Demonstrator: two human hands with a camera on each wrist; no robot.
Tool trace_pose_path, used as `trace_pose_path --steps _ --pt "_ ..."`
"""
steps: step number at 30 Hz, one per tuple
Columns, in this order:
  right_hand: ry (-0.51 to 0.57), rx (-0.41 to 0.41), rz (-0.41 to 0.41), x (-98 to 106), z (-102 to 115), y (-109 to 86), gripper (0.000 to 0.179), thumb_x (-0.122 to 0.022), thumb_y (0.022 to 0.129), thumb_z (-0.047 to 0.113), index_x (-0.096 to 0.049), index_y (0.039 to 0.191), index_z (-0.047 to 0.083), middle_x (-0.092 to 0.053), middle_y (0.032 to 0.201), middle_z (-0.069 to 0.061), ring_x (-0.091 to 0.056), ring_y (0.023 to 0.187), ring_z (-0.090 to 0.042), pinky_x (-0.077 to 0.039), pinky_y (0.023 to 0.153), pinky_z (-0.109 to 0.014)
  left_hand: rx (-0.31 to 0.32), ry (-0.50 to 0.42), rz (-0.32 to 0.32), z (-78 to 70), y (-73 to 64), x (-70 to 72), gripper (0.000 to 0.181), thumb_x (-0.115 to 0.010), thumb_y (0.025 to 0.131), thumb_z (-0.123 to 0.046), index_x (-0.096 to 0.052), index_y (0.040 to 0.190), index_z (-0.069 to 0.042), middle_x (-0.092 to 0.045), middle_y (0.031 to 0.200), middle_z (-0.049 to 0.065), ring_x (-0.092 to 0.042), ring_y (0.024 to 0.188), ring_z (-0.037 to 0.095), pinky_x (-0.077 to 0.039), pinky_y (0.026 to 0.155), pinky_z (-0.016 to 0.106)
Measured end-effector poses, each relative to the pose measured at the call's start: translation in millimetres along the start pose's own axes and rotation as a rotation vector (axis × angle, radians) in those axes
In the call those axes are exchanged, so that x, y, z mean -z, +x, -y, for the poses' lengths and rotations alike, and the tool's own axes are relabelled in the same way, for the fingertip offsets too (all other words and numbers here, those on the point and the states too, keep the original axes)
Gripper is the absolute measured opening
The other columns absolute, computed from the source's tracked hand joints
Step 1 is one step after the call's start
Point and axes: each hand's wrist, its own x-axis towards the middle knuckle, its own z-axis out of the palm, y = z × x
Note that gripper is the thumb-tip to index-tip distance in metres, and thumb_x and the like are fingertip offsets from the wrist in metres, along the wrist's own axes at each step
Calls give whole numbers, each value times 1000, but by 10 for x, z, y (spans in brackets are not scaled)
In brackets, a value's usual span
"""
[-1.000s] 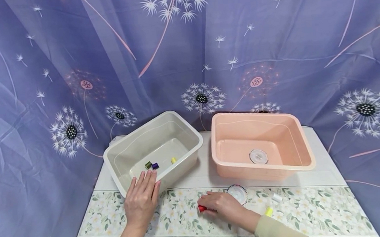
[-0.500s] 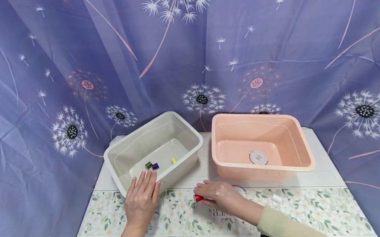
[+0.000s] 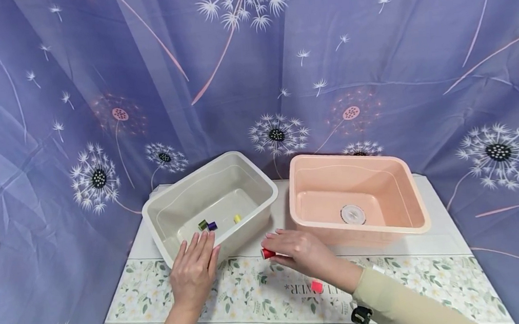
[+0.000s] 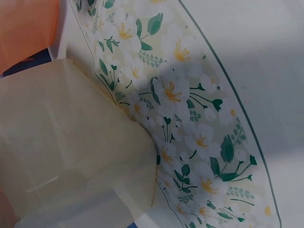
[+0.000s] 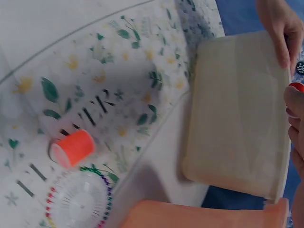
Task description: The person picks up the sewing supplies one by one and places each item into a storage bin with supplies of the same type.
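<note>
My right hand point(image 3: 301, 251) pinches a red thread spool point(image 3: 268, 253) between thumb and fingers, raised in front of the gap between two bins. In the right wrist view that spool point(image 5: 297, 86) shows at the right edge. With fingers extended, my left hand point(image 3: 192, 271) rests on the near rim of the grey bin point(image 3: 269, 194). Inside that bin lie a green spool point(image 3: 203, 225), a purple spool point(image 3: 211, 226) and a yellow spool point(image 3: 237, 218). A neon red spool point(image 3: 317, 286) lies on the table below my right wrist.
The pink bin point(image 3: 424, 219) stands at the right with a pin wheel point(image 3: 353, 215) inside. Another pin wheel point(image 5: 80, 202) lies on the table, hidden under my right arm in the head view. A white spool point(image 3: 378, 269) peeks out beside that forearm. A curtain point(image 3: 218, 109) hangs behind.
My right hand has risen from the table and moved toward the bins with the red spool. Its arm uncovers the neon red spool and now hides the pin wheel and a yellow spool. My left hand stays put.
</note>
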Motion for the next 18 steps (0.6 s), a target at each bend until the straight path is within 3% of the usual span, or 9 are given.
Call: trace_pose_path --steps 12,18 --pt "-53 2 -44 173 -176 344 46 -96 79 15 -81 122 8 -80 119 -8 -77 112 -25 -59 102 -37 -11 5 -8 11 -3 -5 40 -59 109 -35 -78 128 -6 -79 117 16 -78 108 38 -57 100 59" --pt "-72 11 -16 216 -283 498 41 -93 83 15 -80 122 9 -80 120 -5 -76 115 -23 -58 104 -38 -21 13 -22 16 -2 -12 39 -59 109 -35 -78 128 -6 -79 117 15 -78 107 37 -57 99 58"
